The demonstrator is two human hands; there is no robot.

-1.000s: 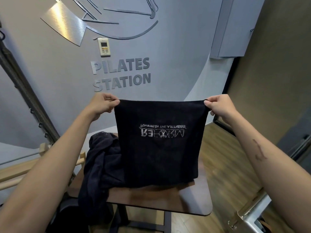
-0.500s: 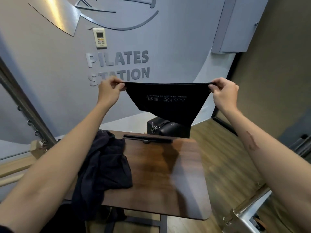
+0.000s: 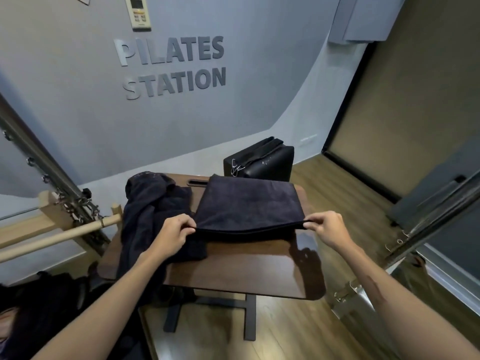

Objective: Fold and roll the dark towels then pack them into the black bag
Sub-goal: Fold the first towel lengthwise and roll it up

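Left of the flat towel: heap of crumpled dark towels (image 3: 153,216) on the brown wooden table (image 3: 246,271), not yet folded. Left hand (image 3: 171,236) and right hand (image 3: 326,227) pinching the near corners of the folded dark rectangular towel (image 3: 249,203), doubled edge just above the tabletop. Judged step: folding; next, lay flat, release, roll toward the boxy black bag (image 3: 262,161) behind it.

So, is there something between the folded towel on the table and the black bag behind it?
Nothing visible: the folded towel, pinched by both hands, lies right before the black bag; the towel pile sits beside it.
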